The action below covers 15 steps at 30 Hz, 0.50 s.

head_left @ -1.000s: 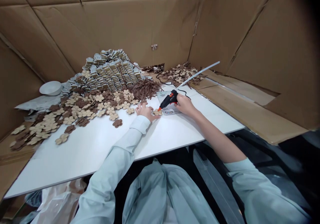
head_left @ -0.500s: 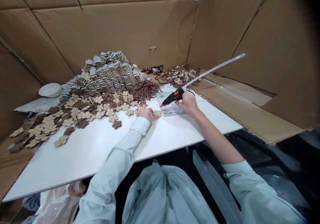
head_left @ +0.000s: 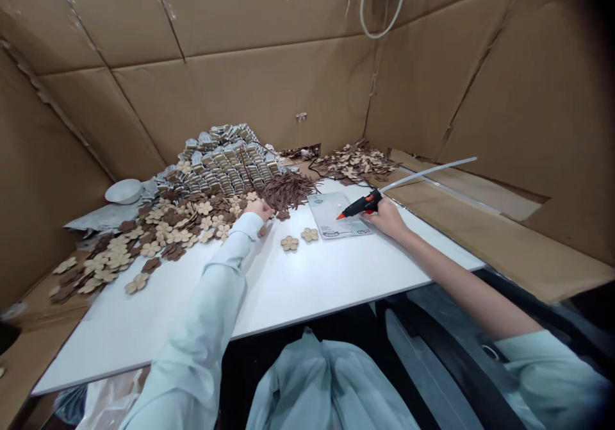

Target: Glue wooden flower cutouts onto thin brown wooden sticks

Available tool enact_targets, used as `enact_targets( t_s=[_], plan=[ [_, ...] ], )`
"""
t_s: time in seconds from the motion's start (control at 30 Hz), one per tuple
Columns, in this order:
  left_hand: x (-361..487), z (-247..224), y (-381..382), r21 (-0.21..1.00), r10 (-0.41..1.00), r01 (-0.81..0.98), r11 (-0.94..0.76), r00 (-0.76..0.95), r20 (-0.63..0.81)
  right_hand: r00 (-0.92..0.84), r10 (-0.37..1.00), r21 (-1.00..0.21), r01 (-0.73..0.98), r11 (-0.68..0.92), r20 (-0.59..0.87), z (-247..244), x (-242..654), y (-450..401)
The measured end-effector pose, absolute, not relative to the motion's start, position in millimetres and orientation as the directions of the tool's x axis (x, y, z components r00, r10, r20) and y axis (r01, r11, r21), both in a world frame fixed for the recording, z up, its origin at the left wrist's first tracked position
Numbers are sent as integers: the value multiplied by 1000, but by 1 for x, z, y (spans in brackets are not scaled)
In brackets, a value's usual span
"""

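Note:
My right hand (head_left: 388, 220) grips a black and orange glue gun (head_left: 360, 205), its orange tip pointing down-left above a clear printed sheet (head_left: 331, 207). A long pale glue stick (head_left: 430, 172) sticks out of the gun's back. At the right edge of a heap of beige and brown flower cutouts (head_left: 163, 228), my left hand (head_left: 260, 210) has its fingers drawn together; whatever is between them is hidden. A brown flower (head_left: 283, 215) lies just right of its fingertips. Two beige flowers, one nearer (head_left: 289, 243) and one by the sheet (head_left: 309, 234), lie flat on the white board.
Stacked small packets (head_left: 225, 161) rise behind the flowers. Thin brown strips (head_left: 291, 190) lie bundled beside them. More cutouts (head_left: 358, 159) are piled at the back right. A white bowl (head_left: 123, 191) stands far left. Cardboard walls (head_left: 269, 77) enclose the white board (head_left: 283, 295).
My left hand has left the beige flower near the sheet and moved left to the heap. Two beige flowers now lie uncovered on the board. The glue gun stays in my right hand, its tip over the sheet.

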State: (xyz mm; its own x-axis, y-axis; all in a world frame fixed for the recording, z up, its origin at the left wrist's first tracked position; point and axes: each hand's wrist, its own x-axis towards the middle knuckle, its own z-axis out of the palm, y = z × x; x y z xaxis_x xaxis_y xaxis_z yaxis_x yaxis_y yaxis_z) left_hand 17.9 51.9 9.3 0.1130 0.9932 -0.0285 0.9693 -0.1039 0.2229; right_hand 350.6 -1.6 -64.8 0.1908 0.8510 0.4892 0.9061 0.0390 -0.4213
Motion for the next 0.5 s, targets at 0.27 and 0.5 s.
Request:
enact_targets(
  t_s=[0.27,0.5],
  plan=[
    [57,-6,101,151,998,987,53,-45,-50,269,874,-375,920,-110,404,-64,340,-11],
    [64,-4,119,140,995,986,91,-83,-57,392,844,-463,863,-200,367,-54,329,-60]
  ],
)
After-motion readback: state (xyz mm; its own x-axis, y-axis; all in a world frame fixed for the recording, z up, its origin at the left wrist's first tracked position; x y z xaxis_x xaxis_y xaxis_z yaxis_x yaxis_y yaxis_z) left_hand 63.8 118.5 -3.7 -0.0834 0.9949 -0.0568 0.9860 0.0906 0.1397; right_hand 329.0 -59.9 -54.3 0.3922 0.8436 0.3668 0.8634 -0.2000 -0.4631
